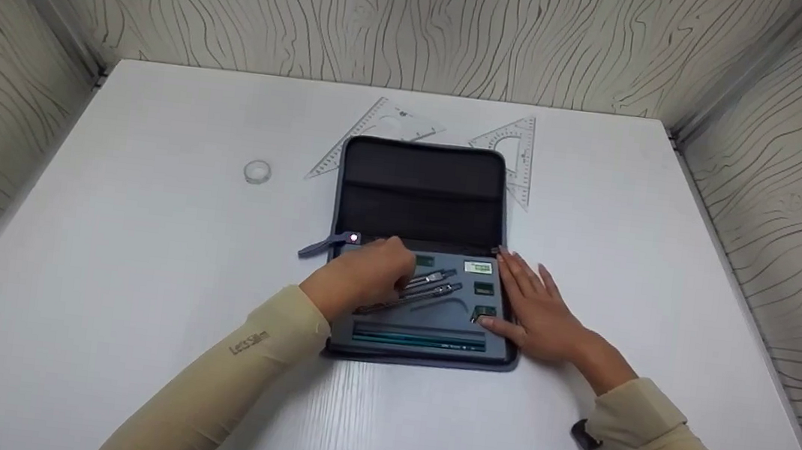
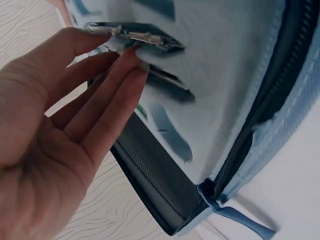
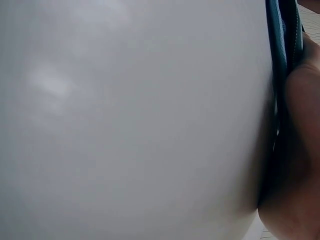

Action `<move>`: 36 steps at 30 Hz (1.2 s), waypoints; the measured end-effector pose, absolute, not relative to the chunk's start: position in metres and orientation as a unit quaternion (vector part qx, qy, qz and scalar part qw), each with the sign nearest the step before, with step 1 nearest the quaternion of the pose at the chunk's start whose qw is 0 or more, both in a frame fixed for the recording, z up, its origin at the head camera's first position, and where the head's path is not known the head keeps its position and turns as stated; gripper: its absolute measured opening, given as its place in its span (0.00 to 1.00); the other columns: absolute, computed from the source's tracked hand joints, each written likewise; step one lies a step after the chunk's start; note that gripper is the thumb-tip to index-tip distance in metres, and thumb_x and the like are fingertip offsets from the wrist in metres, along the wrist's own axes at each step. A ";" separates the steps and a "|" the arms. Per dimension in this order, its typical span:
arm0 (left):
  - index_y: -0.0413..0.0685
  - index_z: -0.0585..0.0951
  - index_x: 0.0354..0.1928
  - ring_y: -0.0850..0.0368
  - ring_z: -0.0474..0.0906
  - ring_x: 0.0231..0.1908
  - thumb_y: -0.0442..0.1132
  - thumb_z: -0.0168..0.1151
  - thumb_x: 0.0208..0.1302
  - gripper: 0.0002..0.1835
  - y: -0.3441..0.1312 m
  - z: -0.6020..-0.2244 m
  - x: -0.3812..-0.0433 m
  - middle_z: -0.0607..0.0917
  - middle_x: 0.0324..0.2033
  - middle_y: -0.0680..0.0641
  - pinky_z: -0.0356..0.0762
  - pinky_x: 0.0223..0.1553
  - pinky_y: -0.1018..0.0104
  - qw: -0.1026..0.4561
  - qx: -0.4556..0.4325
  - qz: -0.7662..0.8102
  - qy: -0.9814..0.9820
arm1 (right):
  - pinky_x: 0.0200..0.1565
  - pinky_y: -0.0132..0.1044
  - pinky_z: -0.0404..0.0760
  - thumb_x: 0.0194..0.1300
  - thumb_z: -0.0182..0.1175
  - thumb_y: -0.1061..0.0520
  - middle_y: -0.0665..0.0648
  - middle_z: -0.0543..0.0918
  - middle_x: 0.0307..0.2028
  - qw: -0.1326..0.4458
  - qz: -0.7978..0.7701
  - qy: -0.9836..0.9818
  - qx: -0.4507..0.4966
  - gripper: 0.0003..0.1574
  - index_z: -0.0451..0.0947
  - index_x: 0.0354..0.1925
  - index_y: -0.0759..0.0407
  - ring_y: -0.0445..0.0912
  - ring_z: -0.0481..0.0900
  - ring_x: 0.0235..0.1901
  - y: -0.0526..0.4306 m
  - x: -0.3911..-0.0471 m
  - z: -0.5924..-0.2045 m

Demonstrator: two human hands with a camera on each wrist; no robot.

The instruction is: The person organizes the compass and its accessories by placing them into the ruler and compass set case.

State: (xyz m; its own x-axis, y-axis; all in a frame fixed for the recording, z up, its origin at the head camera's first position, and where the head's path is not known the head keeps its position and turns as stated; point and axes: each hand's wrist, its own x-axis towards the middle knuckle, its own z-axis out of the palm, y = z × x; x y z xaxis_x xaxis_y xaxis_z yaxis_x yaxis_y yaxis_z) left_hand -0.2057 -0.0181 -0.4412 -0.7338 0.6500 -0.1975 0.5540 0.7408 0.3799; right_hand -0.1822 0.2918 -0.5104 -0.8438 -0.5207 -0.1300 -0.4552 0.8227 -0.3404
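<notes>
A zippered drawing-set case (image 1: 400,364) lies unfolded on the table, its grey insert holding several tools. My left hand (image 1: 370,273) reaches over the insert, its thumb and fingers pinching a metal drawing compass (image 2: 145,37) at its slot. In the head view, two metal instruments lie slantwise side by side, the upper compass (image 1: 432,279) and a lower one (image 1: 442,291), both partly hidden by that hand. My right hand (image 1: 546,313) rests along the case's right edge with fingers extended, its thumb by the small sharpener (image 1: 484,312). Dark green pencils (image 1: 418,339) fill the front slot.
Behind the case lie two clear set squares, one at left (image 1: 362,134) and one at right (image 1: 528,153). A tape roll (image 1: 257,172) sits to the left. An eraser (image 1: 478,267) occupies the insert's upper right corner. A strap (image 1: 319,246) sticks out leftward. Patterned walls enclose the table.
</notes>
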 end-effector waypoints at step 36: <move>0.42 0.89 0.37 0.57 0.78 0.32 0.24 0.68 0.61 0.08 -0.031 -0.449 -0.210 0.87 0.32 0.47 0.81 0.37 0.66 0.163 0.356 0.277 0.878 | 0.75 0.60 0.32 0.73 0.53 0.30 0.60 0.38 0.82 0.121 -0.146 0.949 -0.251 0.63 0.34 0.82 0.63 0.57 0.35 0.81 0.292 -0.182 -0.508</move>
State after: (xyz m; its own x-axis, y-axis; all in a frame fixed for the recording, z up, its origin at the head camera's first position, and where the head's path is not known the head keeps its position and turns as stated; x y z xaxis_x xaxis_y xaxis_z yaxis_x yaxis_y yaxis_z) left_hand -0.2098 -0.0307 -0.4494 -0.6936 0.7148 -0.0890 0.5341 0.5932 0.6024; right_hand -0.1824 0.2920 -0.5079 -0.8448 -0.5120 -0.1556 -0.4413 0.8311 -0.3384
